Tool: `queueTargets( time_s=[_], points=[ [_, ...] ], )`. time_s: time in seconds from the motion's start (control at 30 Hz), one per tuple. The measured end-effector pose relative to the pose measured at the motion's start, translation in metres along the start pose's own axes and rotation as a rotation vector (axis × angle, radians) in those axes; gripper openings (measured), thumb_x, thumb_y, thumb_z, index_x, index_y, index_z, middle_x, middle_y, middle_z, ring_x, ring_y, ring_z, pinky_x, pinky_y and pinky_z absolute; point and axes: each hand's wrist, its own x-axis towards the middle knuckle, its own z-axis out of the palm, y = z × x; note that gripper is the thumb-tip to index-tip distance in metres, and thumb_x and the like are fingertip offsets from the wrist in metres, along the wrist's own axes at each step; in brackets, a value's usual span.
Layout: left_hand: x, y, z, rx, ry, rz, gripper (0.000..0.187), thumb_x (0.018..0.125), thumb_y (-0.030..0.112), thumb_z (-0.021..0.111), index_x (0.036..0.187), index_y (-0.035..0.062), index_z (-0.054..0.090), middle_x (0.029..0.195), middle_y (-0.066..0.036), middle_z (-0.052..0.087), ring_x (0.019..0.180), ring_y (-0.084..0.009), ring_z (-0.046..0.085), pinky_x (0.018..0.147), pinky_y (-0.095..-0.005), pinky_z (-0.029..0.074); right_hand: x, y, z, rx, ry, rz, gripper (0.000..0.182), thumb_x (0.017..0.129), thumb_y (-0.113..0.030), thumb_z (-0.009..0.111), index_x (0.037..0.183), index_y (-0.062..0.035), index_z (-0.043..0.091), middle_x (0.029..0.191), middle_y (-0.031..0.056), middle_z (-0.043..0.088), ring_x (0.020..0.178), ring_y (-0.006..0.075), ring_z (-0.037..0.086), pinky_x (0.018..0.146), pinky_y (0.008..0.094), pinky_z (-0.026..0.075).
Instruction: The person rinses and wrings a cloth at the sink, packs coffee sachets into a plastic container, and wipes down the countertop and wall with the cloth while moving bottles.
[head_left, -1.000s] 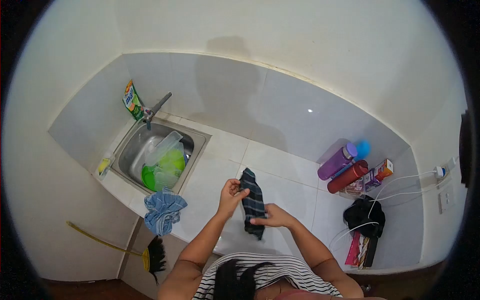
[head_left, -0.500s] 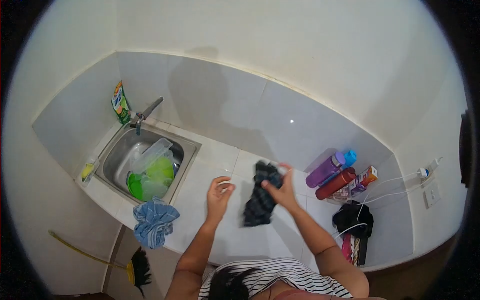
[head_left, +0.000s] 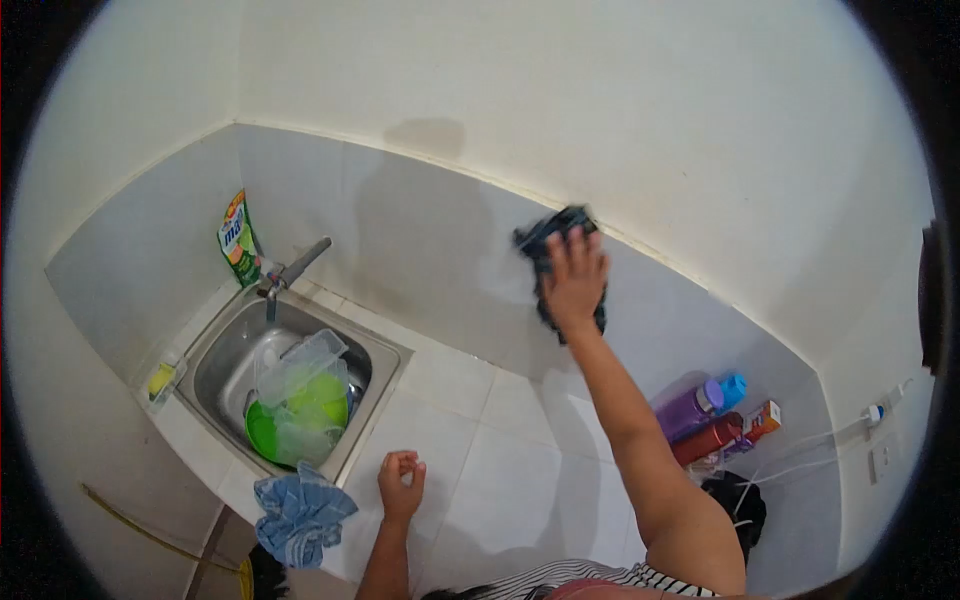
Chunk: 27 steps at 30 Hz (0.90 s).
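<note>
A dark checked cloth [head_left: 546, 262] lies bunched against the grey wall tiles near their top edge. My right hand [head_left: 575, 285] presses it there, fingers spread across its front. Part of the cloth is hidden behind my palm. Low over the white tiled counter [head_left: 470, 460], my left hand [head_left: 401, 484] hangs with its fingers curled in and nothing visible in them. A crumpled blue cloth [head_left: 301, 515] sits on the counter's front edge, just left of that hand.
The steel sink [head_left: 215, 365] on the left holds green and clear plastic containers [head_left: 300, 400] below a faucet [head_left: 297, 268]. A detergent pouch [head_left: 238, 240] leans in the corner. Purple [head_left: 690, 412], blue and red bottles stand right, near white cables [head_left: 800, 460].
My right hand has carried the dark cloth up from above the counter onto the wall tiles. My left hand has dropped lower and leftward, its fingers more curled.
</note>
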Motion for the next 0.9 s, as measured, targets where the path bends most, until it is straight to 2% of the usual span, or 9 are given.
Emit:
queueTargets(
  time_s=[0.07, 0.2, 0.3, 0.37, 0.5, 0.6, 0.73, 0.8, 0.9],
  points=[
    [-0.007, -0.005, -0.001, -0.108, 0.005, -0.076, 0.021, 0.079, 0.000, 0.068, 0.097, 0.0007, 0.058, 0.090, -0.010, 0.060, 0.076, -0.0180, 0.063, 0.068, -0.0277, 0.052, -0.046, -0.019, 0.041, -0.029, -0.227, -0.354, 0.053, 0.087, -0.021, 0.052, 0.140, -0.0241, 0.044, 0.151, 0.0038, 0.033, 0.141, 0.0276, 0.026, 0.109, 0.0482, 0.025],
    [-0.002, 0.012, -0.005, 0.043, -0.058, 0.017, 0.017, 0.081, 0.000, 0.066, 0.096, 0.0003, 0.059, 0.089, -0.009, 0.060, 0.076, -0.0175, 0.063, 0.069, -0.0272, 0.052, -0.130, -0.052, 0.068, -0.096, -0.345, -0.945, 0.056, 0.088, -0.028, 0.049, 0.142, -0.0207, 0.037, 0.156, -0.0019, 0.024, 0.145, 0.0167, 0.018, 0.118, 0.0427, 0.007],
    [-0.001, 0.016, -0.005, 0.005, -0.044, -0.007, 0.014, 0.081, 0.000, 0.065, 0.093, 0.0002, 0.060, 0.089, -0.009, 0.060, 0.075, -0.0173, 0.062, 0.069, -0.0273, 0.052, -0.112, -0.055, 0.082, -0.125, -0.235, -0.876, 0.053, 0.088, -0.028, 0.050, 0.139, -0.0193, 0.042, 0.149, 0.0016, 0.035, 0.141, 0.0171, 0.027, 0.114, 0.0494, 0.018],
    [0.000, 0.012, -0.004, 0.001, -0.041, -0.032, 0.014, 0.081, -0.001, 0.065, 0.094, 0.0001, 0.060, 0.088, -0.009, 0.060, 0.077, -0.0167, 0.062, 0.071, -0.0277, 0.052, -0.033, -0.063, 0.064, -0.057, -0.096, -0.366, 0.046, 0.090, -0.024, 0.052, 0.135, -0.0179, 0.046, 0.133, 0.0070, 0.045, 0.128, 0.0217, 0.041, 0.090, 0.0628, 0.039],
    [-0.001, 0.016, -0.003, 0.032, -0.062, -0.069, 0.014, 0.081, -0.001, 0.064, 0.094, 0.0002, 0.060, 0.086, -0.008, 0.060, 0.077, -0.0169, 0.063, 0.072, -0.0281, 0.053, 0.106, -0.048, -0.003, -0.021, 0.203, 0.011, 0.054, 0.084, -0.011, 0.056, 0.137, -0.0154, 0.048, 0.152, 0.0005, 0.034, 0.140, 0.0313, 0.029, 0.102, 0.0613, 0.028],
    [0.000, 0.015, -0.004, 0.055, -0.088, -0.074, 0.012, 0.081, -0.001, 0.063, 0.092, 0.0003, 0.059, 0.086, -0.009, 0.060, 0.078, -0.0176, 0.063, 0.071, -0.0283, 0.053, 0.063, -0.059, 0.032, 0.040, 0.097, -0.119, 0.055, 0.086, -0.013, 0.053, 0.140, -0.0165, 0.044, 0.147, 0.0011, 0.039, 0.137, 0.0273, 0.034, 0.106, 0.0565, 0.027],
    [-0.001, 0.017, -0.002, 0.056, -0.092, -0.018, 0.010, 0.081, -0.002, 0.062, 0.090, -0.0001, 0.060, 0.086, -0.010, 0.060, 0.074, -0.0186, 0.062, 0.067, -0.0275, 0.052, -0.096, -0.077, 0.095, 0.472, -0.538, -0.569, 0.053, 0.088, -0.014, 0.045, 0.141, -0.0192, 0.042, 0.146, -0.0002, 0.041, 0.133, 0.0150, 0.037, 0.114, 0.0407, 0.023],
    [-0.002, 0.013, -0.003, 0.061, -0.089, -0.042, 0.009, 0.082, -0.001, 0.062, 0.090, -0.0001, 0.059, 0.085, -0.009, 0.060, 0.078, -0.0181, 0.063, 0.071, -0.0283, 0.053, -0.131, -0.059, 0.072, 0.315, -0.441, -0.841, 0.053, 0.088, -0.015, 0.045, 0.141, -0.0197, 0.042, 0.145, -0.0018, 0.042, 0.135, 0.0138, 0.035, 0.115, 0.0401, 0.019],
    [-0.001, 0.013, -0.004, 0.066, -0.114, -0.041, 0.007, 0.083, 0.001, 0.062, 0.089, -0.0010, 0.059, 0.085, -0.009, 0.060, 0.076, -0.0178, 0.062, 0.069, -0.0276, 0.052, -0.124, -0.022, 0.049, 0.140, -0.441, -0.724, 0.053, 0.086, -0.018, 0.050, 0.139, -0.0214, 0.044, 0.144, -0.0040, 0.043, 0.136, 0.0134, 0.034, 0.114, 0.0396, 0.019]
  ],
)
